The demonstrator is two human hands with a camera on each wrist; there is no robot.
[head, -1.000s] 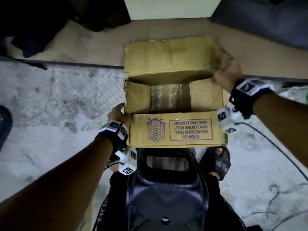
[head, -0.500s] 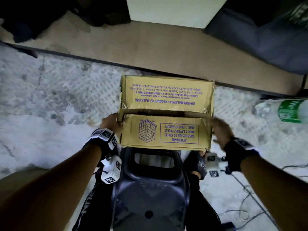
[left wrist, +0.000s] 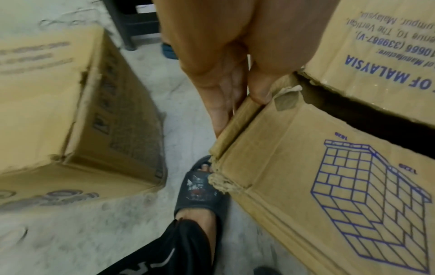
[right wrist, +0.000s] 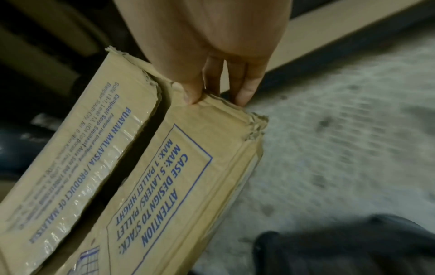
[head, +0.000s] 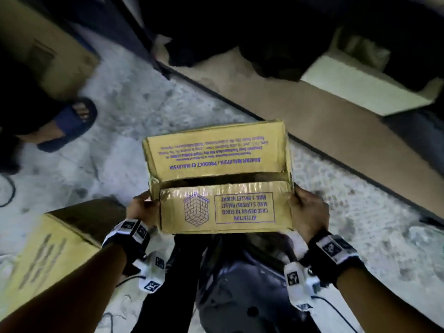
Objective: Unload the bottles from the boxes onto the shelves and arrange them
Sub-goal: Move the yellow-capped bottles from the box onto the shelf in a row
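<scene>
Cardboard box [head: 217,183], flaps nearly closed: pinched between my left hand [head: 141,209] and right hand [head: 308,212], thumbs on top.

Dim, murky light, motion blur and wide-angle bending at the edges, faint glare on the box tape [head: 225,192].

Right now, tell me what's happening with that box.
A person holds a cardboard box off the floor, gripping its two near corners: the left hand on one side, the right hand on the other, thumbs on top and fingers down the sides. Its top flaps are folded nearly shut, with a dark gap between them, so the contents are hidden. Another box sits on the concrete floor to the left. No bottles or shelves are clearly visible.
</scene>
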